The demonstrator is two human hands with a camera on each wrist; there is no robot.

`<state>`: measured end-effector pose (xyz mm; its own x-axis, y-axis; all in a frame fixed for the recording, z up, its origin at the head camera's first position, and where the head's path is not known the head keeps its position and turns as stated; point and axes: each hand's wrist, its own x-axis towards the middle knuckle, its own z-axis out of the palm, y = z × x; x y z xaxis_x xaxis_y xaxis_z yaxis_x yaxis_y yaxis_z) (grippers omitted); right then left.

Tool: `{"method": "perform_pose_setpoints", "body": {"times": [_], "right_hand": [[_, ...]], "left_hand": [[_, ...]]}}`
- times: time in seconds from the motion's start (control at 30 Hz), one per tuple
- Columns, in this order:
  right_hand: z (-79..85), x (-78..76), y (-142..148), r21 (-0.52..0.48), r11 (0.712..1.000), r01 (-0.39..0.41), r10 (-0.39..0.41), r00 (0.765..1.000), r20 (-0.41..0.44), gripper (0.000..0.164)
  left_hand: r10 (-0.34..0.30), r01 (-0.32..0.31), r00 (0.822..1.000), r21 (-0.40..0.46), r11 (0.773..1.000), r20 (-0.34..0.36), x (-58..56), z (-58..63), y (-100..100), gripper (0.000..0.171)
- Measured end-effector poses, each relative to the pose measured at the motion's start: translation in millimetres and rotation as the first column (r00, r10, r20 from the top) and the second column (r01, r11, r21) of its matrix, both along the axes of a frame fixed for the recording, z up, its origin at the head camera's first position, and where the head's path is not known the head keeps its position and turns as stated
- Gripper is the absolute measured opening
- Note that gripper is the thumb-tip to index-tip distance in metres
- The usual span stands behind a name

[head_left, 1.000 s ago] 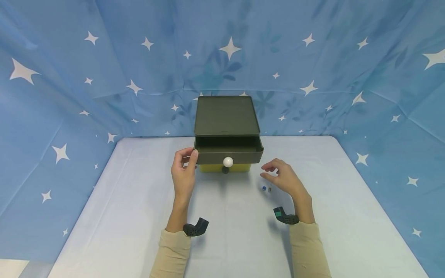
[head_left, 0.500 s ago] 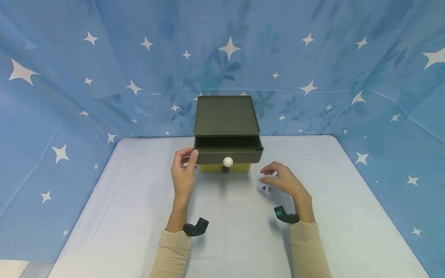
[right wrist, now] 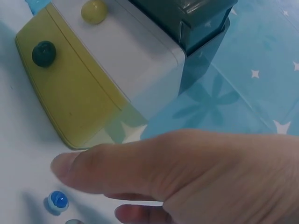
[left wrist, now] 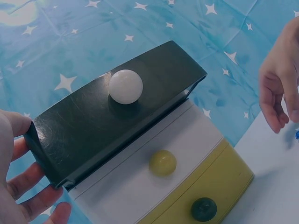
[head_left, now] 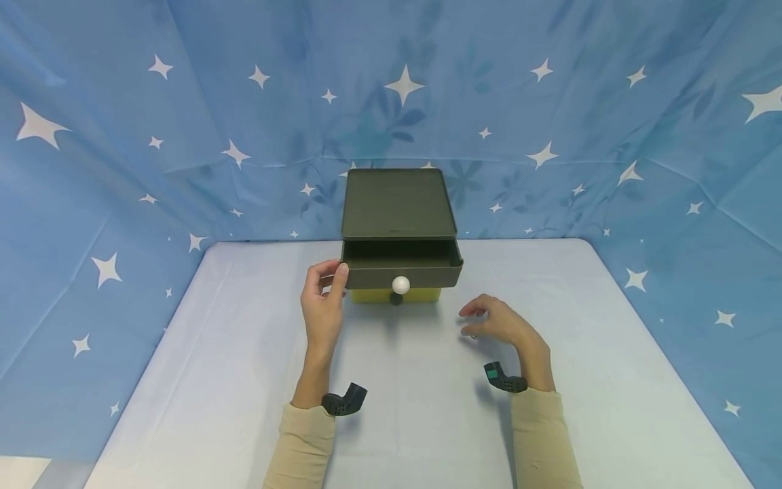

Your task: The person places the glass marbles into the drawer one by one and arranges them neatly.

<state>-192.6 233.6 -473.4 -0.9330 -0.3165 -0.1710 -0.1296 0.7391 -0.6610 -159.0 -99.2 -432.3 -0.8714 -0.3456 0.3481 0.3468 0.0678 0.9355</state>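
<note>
A small chest stands at the back of the table, its dark green top drawer (head_left: pixel 400 277) pulled out, with a white round knob (left wrist: pixel 125 87). My left hand (head_left: pixel 322 299) grips the left end of that drawer, thumb at the front corner and fingers round the side. Low over the table, right of the chest, hovers my right hand (head_left: pixel 504 322), its thumb and fingers apart with nothing between them. Below its thumb in the right wrist view lie a tiny blue-topped bead-like piece (right wrist: pixel 58 200) and a small greyish piece (right wrist: pixel 74 221), cut off by the frame edge.
Under the green drawer are a white drawer (left wrist: pixel 140 172) with a yellow knob and a yellow drawer (right wrist: pixel 70 93) with a dark green knob, both pushed in. Behind the white table (head_left: pixel 214 380) hangs a blue star-patterned cloth (head_left: pixel 275 115).
My right hand has lowered toward the small pieces, and its thumb now covers the blue one in the head view. The left hand and the drawer have stayed in place.
</note>
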Motion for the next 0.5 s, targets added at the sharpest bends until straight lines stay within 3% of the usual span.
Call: {"method": "perform_pose_setpoints", "body": {"times": [0.5], "right_hand": [[-9.5,-2.6,-0.5,0.027,1.000,-0.010,0.007,0.996,0.083,0.027]], "left_hand": [[0.004,-0.004,1.000,0.021,1.000,0.012,0.3,1.8,0.1,0.028]]}}
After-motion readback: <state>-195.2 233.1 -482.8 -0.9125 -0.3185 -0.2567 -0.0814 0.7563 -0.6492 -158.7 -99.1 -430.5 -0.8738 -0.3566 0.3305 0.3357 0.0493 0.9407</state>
